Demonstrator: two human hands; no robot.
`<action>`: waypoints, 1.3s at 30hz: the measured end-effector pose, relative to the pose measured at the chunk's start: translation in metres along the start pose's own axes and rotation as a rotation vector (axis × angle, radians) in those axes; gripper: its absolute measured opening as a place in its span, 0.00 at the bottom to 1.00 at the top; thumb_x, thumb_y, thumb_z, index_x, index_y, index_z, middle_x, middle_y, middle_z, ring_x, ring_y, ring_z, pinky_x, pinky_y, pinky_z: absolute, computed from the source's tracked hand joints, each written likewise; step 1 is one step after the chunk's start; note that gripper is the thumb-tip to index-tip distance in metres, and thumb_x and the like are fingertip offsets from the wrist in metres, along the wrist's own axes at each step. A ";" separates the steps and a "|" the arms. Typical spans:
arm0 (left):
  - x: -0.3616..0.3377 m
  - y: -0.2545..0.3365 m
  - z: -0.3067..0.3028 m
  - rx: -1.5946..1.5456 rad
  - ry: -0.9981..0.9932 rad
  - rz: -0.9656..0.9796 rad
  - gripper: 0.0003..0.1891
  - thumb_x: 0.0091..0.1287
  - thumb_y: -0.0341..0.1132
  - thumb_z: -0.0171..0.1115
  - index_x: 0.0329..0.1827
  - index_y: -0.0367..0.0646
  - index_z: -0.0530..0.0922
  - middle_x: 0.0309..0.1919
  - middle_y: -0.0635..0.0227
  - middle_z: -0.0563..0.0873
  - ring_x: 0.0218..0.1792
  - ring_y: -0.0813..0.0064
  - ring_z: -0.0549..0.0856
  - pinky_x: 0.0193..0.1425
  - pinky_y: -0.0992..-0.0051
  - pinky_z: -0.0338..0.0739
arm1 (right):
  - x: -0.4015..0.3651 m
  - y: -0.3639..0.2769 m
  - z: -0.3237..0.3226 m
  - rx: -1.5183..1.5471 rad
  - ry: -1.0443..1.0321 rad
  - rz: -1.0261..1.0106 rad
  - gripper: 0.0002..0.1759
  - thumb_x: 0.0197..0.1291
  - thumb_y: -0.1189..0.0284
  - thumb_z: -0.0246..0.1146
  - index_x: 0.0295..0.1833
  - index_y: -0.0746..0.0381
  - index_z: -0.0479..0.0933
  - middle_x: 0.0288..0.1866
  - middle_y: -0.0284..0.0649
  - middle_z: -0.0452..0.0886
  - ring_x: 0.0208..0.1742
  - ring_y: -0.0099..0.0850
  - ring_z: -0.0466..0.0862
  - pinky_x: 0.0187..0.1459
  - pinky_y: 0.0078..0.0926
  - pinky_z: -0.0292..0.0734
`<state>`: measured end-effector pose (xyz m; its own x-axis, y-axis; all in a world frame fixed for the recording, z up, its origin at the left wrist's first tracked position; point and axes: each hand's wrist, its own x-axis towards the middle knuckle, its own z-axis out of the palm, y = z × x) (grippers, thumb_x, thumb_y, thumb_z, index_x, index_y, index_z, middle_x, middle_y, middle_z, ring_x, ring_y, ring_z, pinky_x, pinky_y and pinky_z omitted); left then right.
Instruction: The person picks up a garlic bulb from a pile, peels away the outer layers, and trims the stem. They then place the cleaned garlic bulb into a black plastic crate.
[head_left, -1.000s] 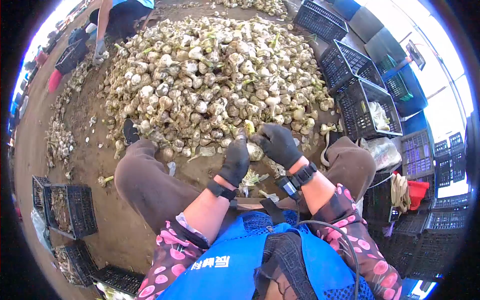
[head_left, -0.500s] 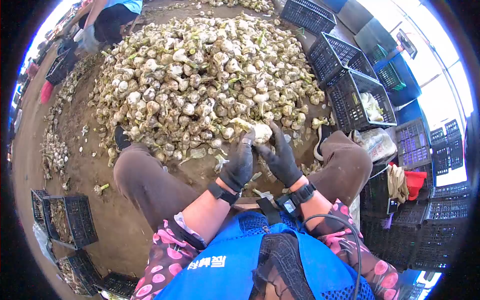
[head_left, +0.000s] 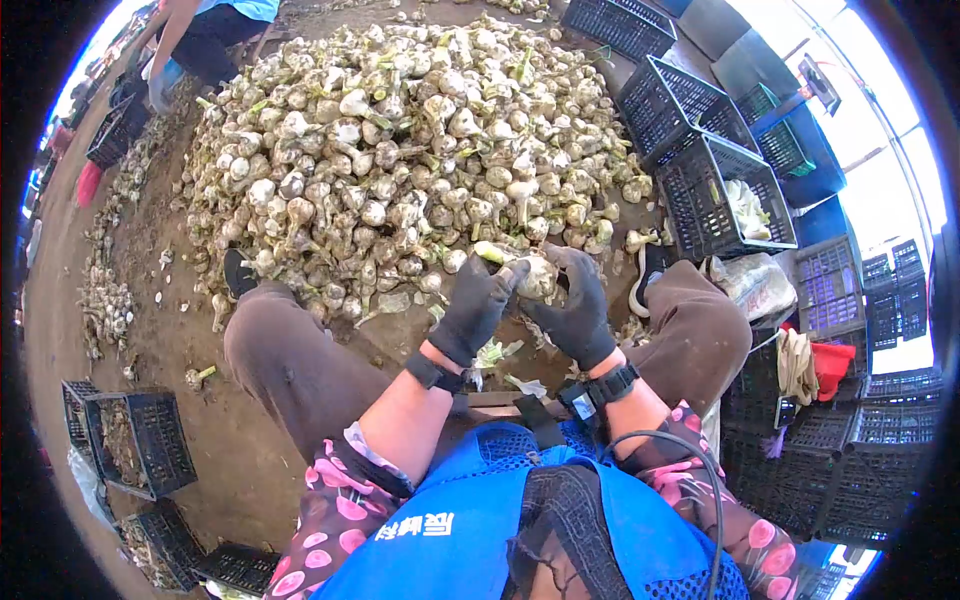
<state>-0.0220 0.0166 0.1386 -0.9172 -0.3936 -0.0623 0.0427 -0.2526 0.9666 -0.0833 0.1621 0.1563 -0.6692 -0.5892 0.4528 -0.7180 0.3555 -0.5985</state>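
Observation:
A whitish garlic bulb (head_left: 539, 278) with a pale green stem pointing up and left is held between my two dark-gloved hands, in front of the near edge of a big garlic pile (head_left: 400, 150). My left hand (head_left: 478, 308) has its fingers closed against the bulb's left side. On the right side, my right hand (head_left: 575, 308) curls round the same bulb with thumb and fingers. Pale peeled skins (head_left: 492, 354) lie on the ground beneath the hands.
Black crates (head_left: 715, 190) stand at right, one holding pale leafy matter. More crates (head_left: 140, 440) are at lower left. A co-worker (head_left: 215, 40) bends at upper left. A red container (head_left: 832, 368) is at right.
Both hands have shifted slightly round the bulb, and its stem has moved a little. At upper left, the co-worker's arm has moved left.

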 end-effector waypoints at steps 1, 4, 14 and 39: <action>0.000 0.000 -0.003 0.003 -0.061 -0.024 0.09 0.66 0.32 0.61 0.46 0.37 0.78 0.35 0.72 0.82 0.34 0.83 0.77 0.39 0.79 0.73 | 0.000 0.001 -0.001 0.034 -0.024 0.074 0.33 0.41 0.66 0.74 0.55 0.64 0.73 0.52 0.49 0.75 0.55 0.45 0.75 0.57 0.36 0.71; 0.001 -0.008 -0.001 -0.175 -0.164 -0.047 0.13 0.65 0.31 0.59 0.51 0.38 0.75 0.40 0.71 0.82 0.39 0.80 0.79 0.44 0.78 0.75 | 0.004 0.002 -0.007 0.050 -0.007 0.125 0.32 0.41 0.67 0.73 0.55 0.65 0.73 0.50 0.48 0.76 0.53 0.44 0.76 0.56 0.36 0.71; -0.001 -0.011 0.001 -0.196 -0.115 -0.107 0.21 0.66 0.29 0.54 0.62 0.38 0.70 0.48 0.68 0.81 0.48 0.76 0.80 0.52 0.76 0.76 | -0.002 -0.002 -0.010 -0.143 0.041 -0.056 0.32 0.42 0.68 0.74 0.55 0.63 0.73 0.51 0.51 0.74 0.52 0.47 0.75 0.56 0.39 0.71; -0.016 0.016 0.010 -0.162 -0.504 -0.047 0.30 0.57 0.28 0.45 0.67 0.38 0.67 0.53 0.67 0.79 0.51 0.77 0.79 0.53 0.79 0.74 | -0.017 0.021 0.010 1.895 -0.013 0.953 0.21 0.72 0.58 0.45 0.55 0.62 0.72 0.48 0.41 0.80 0.49 0.34 0.81 0.53 0.34 0.78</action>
<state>-0.0105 0.0274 0.1578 -0.9945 0.0847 0.0613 0.0215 -0.4089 0.9123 -0.0855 0.1725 0.1294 -0.6143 -0.7222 -0.3180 0.7824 -0.5050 -0.3644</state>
